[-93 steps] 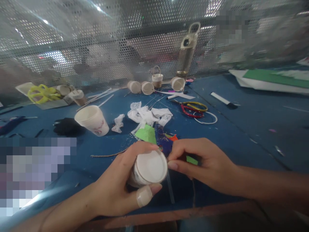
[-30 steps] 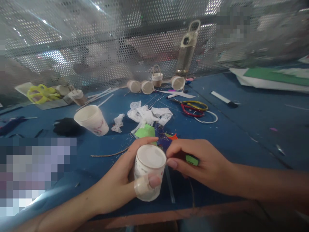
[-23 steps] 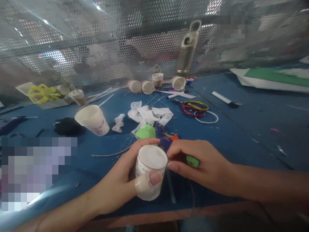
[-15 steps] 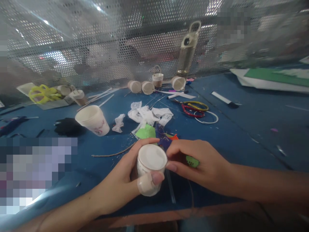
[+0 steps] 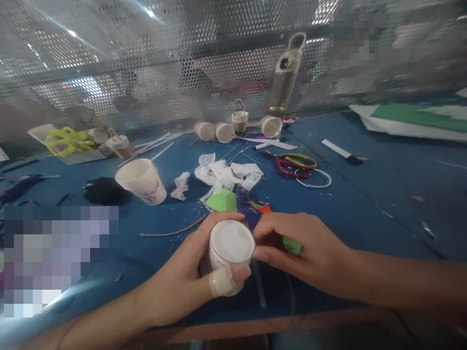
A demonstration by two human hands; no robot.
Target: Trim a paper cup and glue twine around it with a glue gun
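Note:
A small white paper cup (image 5: 233, 243), its round flat end facing up, is in the grip of my left hand (image 5: 204, 262). The thumb, wrapped in a pale bandage or tape, presses across the cup's near side, and the fingers curve round behind. At the cup's right edge, the thumb and forefinger of my right hand (image 5: 302, 248) come together against it; what lies between the fingertips is hidden. Thin brown twine (image 5: 292, 296) hangs down below the right hand. A green piece (image 5: 292, 244) shows through the gap between its fingers.
Crumpled white paper (image 5: 226, 172) and green paper (image 5: 222, 200) lie ahead. Left stands a larger paper cup (image 5: 142, 181); right lie scissors (image 5: 295, 165). Twine-covered small cups (image 5: 225, 132) and a bottle (image 5: 283, 85) line the perforated screen (image 5: 146, 68). Yellow-handled scissors (image 5: 69, 141) lie far left.
Both hands and the cup sit slightly farther right in view, along with the whole scene. The left hand keeps its hold, and the right fingers stay at the cup's edge.

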